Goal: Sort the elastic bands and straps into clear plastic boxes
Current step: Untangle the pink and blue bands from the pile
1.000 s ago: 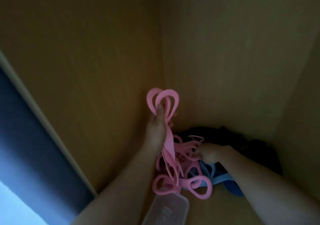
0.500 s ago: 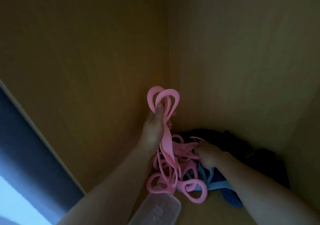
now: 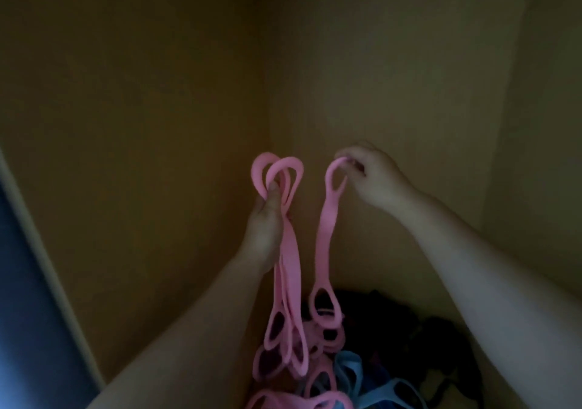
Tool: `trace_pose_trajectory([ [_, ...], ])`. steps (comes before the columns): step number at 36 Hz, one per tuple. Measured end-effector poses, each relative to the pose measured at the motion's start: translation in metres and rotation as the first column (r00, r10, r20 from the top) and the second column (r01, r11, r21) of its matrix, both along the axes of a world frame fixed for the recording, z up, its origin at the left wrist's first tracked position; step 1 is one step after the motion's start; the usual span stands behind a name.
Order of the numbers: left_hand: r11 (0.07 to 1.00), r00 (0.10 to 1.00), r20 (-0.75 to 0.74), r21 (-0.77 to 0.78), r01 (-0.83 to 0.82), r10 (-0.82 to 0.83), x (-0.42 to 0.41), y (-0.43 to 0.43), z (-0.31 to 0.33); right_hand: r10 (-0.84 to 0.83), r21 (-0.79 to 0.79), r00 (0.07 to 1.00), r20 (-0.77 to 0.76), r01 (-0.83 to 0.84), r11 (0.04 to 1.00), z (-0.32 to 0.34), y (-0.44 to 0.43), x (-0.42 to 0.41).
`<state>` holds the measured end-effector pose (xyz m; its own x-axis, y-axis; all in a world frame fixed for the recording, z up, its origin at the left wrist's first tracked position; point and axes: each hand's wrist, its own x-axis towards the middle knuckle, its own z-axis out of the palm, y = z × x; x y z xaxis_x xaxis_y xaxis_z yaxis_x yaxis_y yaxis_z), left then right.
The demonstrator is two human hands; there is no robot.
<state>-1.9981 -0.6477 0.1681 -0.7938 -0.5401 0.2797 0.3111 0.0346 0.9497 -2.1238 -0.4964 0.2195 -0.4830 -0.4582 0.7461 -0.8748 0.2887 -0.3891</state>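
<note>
i'm looking down into a dim wooden compartment [image 3: 141, 125], both hands raised in its corner. left hand [image 3: 266, 219] grips a pink bundle [image 3: 288, 251] of several straps. the fist is closed round the flat mid section, and the thumb [image 3: 273, 188] presses just under the top loops, which stick up above it. the lower loops hang down to the heap. right hand [image 3: 374, 175] pinches a single pink strap [image 3: 327, 229] by its top loop, fingers [image 3: 354, 160] clamped on the rim, so it hangs straight, just beside the bundle but apart from it. its bottom loop reaches the pink heap [image 3: 318, 342], can't tell if touching. blue straps [image 3: 349, 374] lie on the near side of the heap, dark straps [image 3: 409, 323] behind and to the right. no clear box in view. my read on handling: thin flat rubbery strips w/ a loop at each end, v light, fully limp, so they drape and won't hold a shape. surface looks matte, prob grippy not slick, so the worry is loops snagging on neighbours, not slipping. best hold imo is an end loop, pinched or hooked on a finger and lifted high so the length hangs free. a mid-strip grip suits a gathered bunch. not fragile but stretchy, so tugging a caught one prob just lengthens it, better to shake it loose.
</note>
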Motion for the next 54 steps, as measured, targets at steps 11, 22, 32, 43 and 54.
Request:
trace_pose_trajectory([
  [11,0.946,0.941,-0.099,-0.007,0.323,-0.322,-0.014,0.013,0.029,0.19,-0.082,0.982,0.006,-0.188,0.979,0.049,-0.017,0.043],
  [22,0.904,0.91,-0.013,-0.118,0.411,-0.415,-0.007,0.007,-0.004,0.089,-0.088,0.994,0.055,-0.084,0.993,0.014,-0.041,0.027],
  [32,0.866,0.867,-0.006,-0.059,0.497,-0.498,0.006,0.002,-0.016,0.499,-0.282,0.576,0.647,-0.427,0.859,0.002,-0.035,0.033],
  [43,0.842,0.815,0.233,0.04,0.537,-0.531,0.022,-0.01,-0.061,0.505,-0.489,0.631,0.588,-0.219,0.844,-0.015,-0.049,0.032],
  [54,0.884,0.848,0.261,0.058,0.463,-0.461,0.04,-0.002,-0.088,0.107,-0.205,0.692,0.714,0.06,0.977,-0.051,-0.037,-0.022],
])
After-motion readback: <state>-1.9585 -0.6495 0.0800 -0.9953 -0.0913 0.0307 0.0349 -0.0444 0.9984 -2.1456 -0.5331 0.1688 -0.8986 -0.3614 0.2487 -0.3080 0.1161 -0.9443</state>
